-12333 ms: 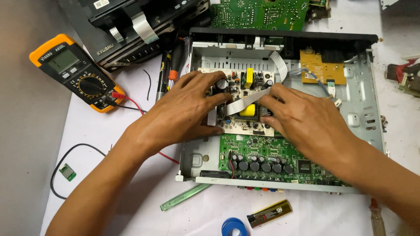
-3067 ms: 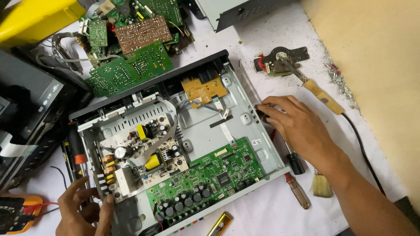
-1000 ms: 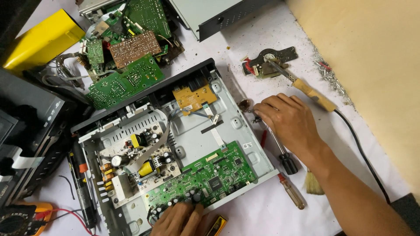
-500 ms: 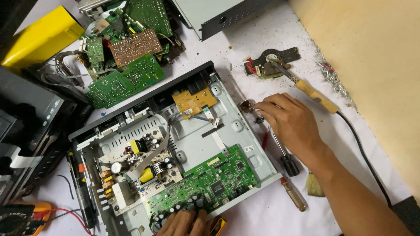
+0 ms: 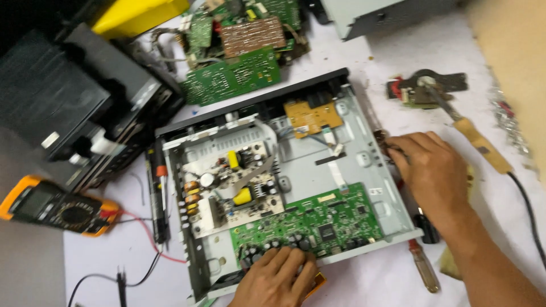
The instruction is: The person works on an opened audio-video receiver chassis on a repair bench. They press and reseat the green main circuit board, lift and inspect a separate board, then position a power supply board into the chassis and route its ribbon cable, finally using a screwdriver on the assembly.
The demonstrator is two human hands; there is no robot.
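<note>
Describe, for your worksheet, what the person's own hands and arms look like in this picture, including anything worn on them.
Both hands are bare: no gloves, rings, watch or wristband show. The left hand appears only to the wrist at the bottom edge. The right hand leads into a bare forearm running to the lower right corner, with no sleeve in view. The picture is slightly blurred, so finer marks cannot be told.

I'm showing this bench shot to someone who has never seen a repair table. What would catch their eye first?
First, the opened metal chassis in the middle, with a green circuit board along its near edge and a pale board with yellow parts beside it. The left hand rests at the green board's near edge, and the right hand sits at the chassis's right side. At far left lies an orange-cased multimeter.
</note>
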